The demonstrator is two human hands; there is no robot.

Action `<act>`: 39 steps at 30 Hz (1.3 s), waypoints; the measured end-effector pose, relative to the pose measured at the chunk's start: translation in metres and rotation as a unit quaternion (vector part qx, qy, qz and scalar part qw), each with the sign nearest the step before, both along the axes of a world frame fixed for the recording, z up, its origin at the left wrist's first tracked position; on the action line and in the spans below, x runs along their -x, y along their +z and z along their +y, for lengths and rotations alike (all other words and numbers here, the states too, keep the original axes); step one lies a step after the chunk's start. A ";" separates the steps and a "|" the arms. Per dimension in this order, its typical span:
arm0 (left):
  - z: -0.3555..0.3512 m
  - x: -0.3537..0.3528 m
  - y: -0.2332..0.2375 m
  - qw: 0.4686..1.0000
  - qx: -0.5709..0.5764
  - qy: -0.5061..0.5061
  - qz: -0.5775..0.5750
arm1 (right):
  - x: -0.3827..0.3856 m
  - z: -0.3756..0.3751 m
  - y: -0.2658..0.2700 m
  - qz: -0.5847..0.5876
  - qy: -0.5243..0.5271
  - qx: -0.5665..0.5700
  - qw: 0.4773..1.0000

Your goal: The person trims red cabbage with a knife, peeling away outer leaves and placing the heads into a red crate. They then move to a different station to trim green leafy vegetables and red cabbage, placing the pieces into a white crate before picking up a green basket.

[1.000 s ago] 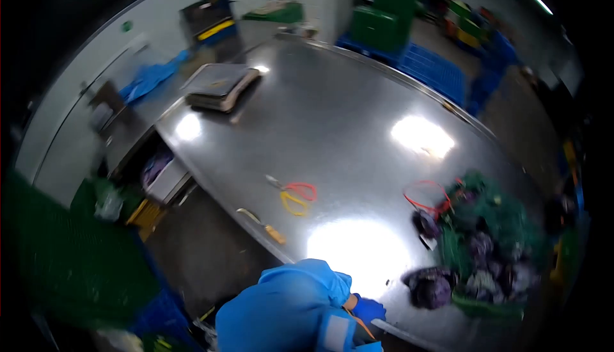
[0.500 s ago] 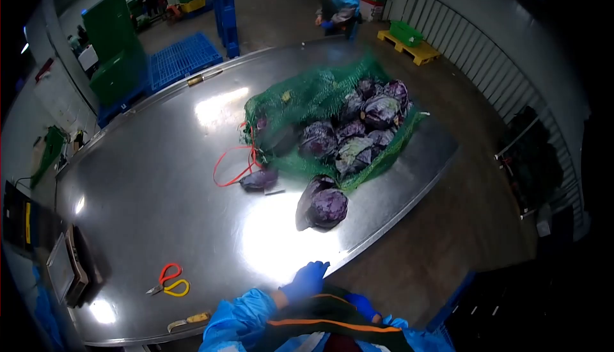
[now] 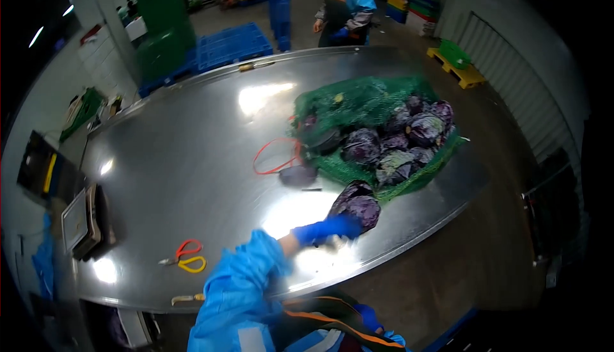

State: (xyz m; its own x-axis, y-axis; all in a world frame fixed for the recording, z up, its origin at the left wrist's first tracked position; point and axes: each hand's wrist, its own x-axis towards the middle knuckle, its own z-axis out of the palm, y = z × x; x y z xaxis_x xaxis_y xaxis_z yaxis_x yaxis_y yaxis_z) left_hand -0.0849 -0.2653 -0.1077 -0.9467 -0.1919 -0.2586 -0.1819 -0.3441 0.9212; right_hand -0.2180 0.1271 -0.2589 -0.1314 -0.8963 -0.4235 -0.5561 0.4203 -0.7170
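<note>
My left hand (image 3: 332, 228), in a blue glove, stretches over the steel table to a purple cabbage (image 3: 360, 205) near its front edge. Its fingers are smeared by motion and overlap the lower side of that cabbage. Down at my waist is my right hand (image 3: 368, 317), also blue-gloved, with its fingers mostly hidden by my clothing. Just behind the cabbage lies a green mesh bag (image 3: 364, 93), spread open, with several purple cabbages (image 3: 362, 145) in it. A red cord (image 3: 276, 155) loops out of the bag's left end, next to a loose purple leaf (image 3: 297, 175).
Scissors (image 3: 190, 256) with red and yellow handles and a small knife (image 3: 187, 299) lie front left on the steel table (image 3: 160, 179). A box-like scale (image 3: 86, 221) stands at the left edge. Across the table is a person (image 3: 345, 6); blue pallets (image 3: 233, 46) stand behind.
My left hand has moved from near my body forward to the loose cabbage. The view has swung, shifting the table contents rightward. The person across the table now faces it more.
</note>
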 end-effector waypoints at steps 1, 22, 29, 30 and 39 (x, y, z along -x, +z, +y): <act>-0.025 0.004 0.033 0.980 0.106 0.158 0.060 | 0.001 0.002 -0.002 -0.008 -0.012 -0.018 1.000; -0.134 -0.172 -0.031 0.732 -0.240 0.621 0.145 | -0.014 0.035 -0.013 -0.179 -0.174 -0.027 0.968; -0.161 -0.206 -0.013 0.684 -0.244 0.651 0.219 | -0.019 0.054 -0.031 -0.118 -0.255 -0.122 0.952; -0.161 -0.204 -0.010 0.686 -0.239 0.652 0.219 | -0.015 0.071 -0.066 -0.146 -0.244 -0.097 0.954; -0.151 -0.170 0.033 0.685 -0.238 0.649 0.231 | -0.002 0.015 -0.011 -0.085 -0.157 -0.112 0.978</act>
